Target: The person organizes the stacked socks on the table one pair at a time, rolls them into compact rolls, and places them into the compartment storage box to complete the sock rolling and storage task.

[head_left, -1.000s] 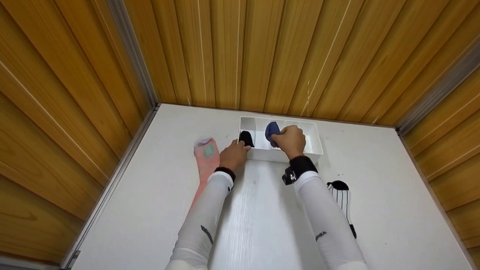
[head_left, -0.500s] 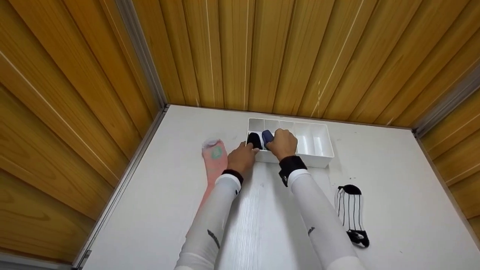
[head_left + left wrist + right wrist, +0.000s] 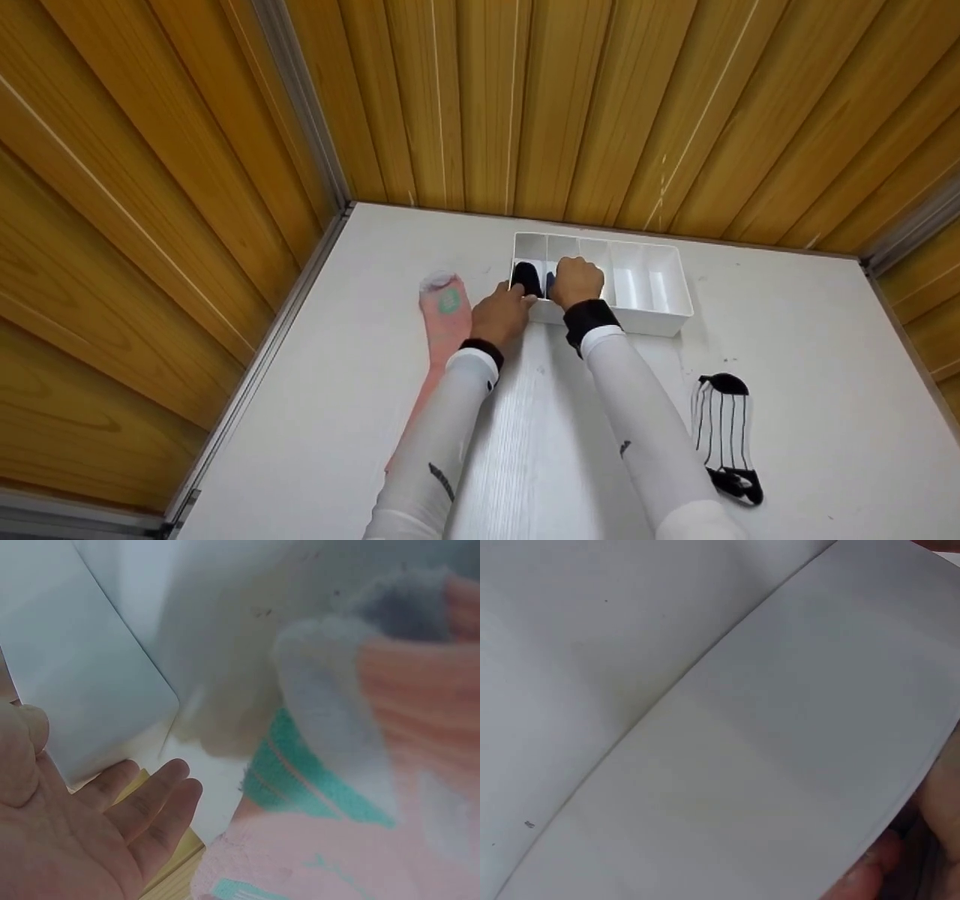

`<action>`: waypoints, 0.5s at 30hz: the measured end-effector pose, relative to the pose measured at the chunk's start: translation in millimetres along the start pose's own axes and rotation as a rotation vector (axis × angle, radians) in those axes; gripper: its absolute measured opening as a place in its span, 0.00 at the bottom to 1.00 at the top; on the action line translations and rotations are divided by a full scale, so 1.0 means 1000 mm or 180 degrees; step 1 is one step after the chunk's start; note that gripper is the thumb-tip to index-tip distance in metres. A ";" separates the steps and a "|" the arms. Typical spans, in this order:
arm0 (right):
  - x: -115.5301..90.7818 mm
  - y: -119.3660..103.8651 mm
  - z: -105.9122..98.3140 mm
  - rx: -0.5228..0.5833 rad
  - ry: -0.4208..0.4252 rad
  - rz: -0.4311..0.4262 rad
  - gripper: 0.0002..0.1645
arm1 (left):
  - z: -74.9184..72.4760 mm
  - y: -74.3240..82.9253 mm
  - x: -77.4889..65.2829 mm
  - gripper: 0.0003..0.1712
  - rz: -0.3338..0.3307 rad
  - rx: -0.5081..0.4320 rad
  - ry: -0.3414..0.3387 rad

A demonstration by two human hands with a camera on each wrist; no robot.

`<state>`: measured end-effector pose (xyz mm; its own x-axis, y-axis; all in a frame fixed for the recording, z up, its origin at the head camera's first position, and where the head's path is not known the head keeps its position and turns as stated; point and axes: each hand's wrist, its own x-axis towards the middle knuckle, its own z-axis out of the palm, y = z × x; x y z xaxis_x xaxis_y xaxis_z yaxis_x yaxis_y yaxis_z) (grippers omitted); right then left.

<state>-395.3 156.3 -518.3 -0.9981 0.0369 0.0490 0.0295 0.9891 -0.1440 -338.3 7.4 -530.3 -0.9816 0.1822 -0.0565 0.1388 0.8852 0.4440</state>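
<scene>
A white divided box (image 3: 646, 321) stands near the back of the table. My right hand (image 3: 580, 280) reaches down into its second compartment from the left and grips a folded blue sock (image 3: 550, 285), mostly covered by the hand. In the leftmost compartment sits a folded black sock (image 3: 527, 277). At the box's front left corner rests my left hand (image 3: 501, 315); the left wrist view shows its fingers (image 3: 154, 802) fairly straight beside the box wall. Close by lies a pink sock (image 3: 448, 322) with a green patch, partly under the left forearm. The right wrist view mainly shows the box's front wall (image 3: 742, 757).
On the right of the white table (image 3: 600, 450) lies a white sock with black stripes (image 3: 724, 431). Wood-patterned panels (image 3: 487, 105) enclose the table at the back and both sides. The box's compartments to the right of my right hand show bare bottoms.
My right hand has moved left and lowered the blue sock into the second compartment. The left hand has stayed at the box corner. The head view has shifted slightly.
</scene>
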 end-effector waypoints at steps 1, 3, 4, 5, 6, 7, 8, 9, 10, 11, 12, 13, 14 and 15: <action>0.000 0.002 -0.002 0.0001 0.0007 0.0001 0.18 | -0.001 0.002 0.001 0.28 0.0004 0.0005 -0.0001; -0.001 0.006 -0.006 0.0037 -0.0007 -0.0005 0.17 | -0.004 0.006 0.002 0.28 0.0007 0.0015 -0.0017; -0.001 0.007 -0.008 0.0066 0.0007 -0.0020 0.16 | -0.005 0.008 0.003 0.28 0.0005 0.0029 -0.0022; -0.002 0.009 -0.009 0.0115 0.0039 -0.0037 0.14 | -0.006 0.009 0.003 0.27 0.0005 0.0034 -0.0020; -0.002 0.011 -0.008 0.0188 0.0076 -0.0062 0.13 | -0.007 0.009 0.004 0.28 0.0000 0.0026 -0.0027; -0.003 0.013 -0.008 0.0270 0.0104 -0.0101 0.11 | -0.007 0.010 0.004 0.28 -0.0011 0.0027 -0.0040; -0.005 0.015 -0.007 0.0385 0.0142 -0.0144 0.10 | -0.007 0.009 0.003 0.28 -0.0023 0.0027 -0.0052; -0.007 0.016 -0.005 0.0499 0.0209 -0.0190 0.09 | -0.006 0.008 0.003 0.28 -0.0031 0.0024 -0.0060; -0.010 0.018 -0.003 0.0615 0.0289 -0.0248 0.09 | -0.005 0.007 0.002 0.28 -0.0037 0.0025 -0.0069; -0.013 0.020 -0.001 0.0725 0.0371 -0.0310 0.08 | -0.004 0.006 0.002 0.28 -0.0039 0.0024 -0.0083; -0.016 0.021 0.000 0.0821 0.0453 -0.0377 0.08 | -0.003 0.005 0.001 0.28 -0.0033 0.0023 -0.0086; -0.019 0.023 0.000 0.0889 0.0526 -0.0437 0.09 | -0.002 0.003 0.001 0.28 -0.0028 0.0033 -0.0090; -0.022 0.024 -0.001 0.0943 0.0610 -0.0501 0.09 | -0.002 0.002 0.001 0.28 -0.0024 0.0015 -0.0084; -0.025 0.025 -0.002 0.0972 0.0677 -0.0554 0.10 | -0.001 0.001 0.001 0.28 -0.0014 -0.0008 -0.0079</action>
<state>-369.6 180.6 -520.9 -0.9525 -0.0668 0.2973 -0.1880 0.8966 -0.4009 -339.5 7.6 -528.8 -0.9787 0.1889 -0.0806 0.1340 0.8850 0.4459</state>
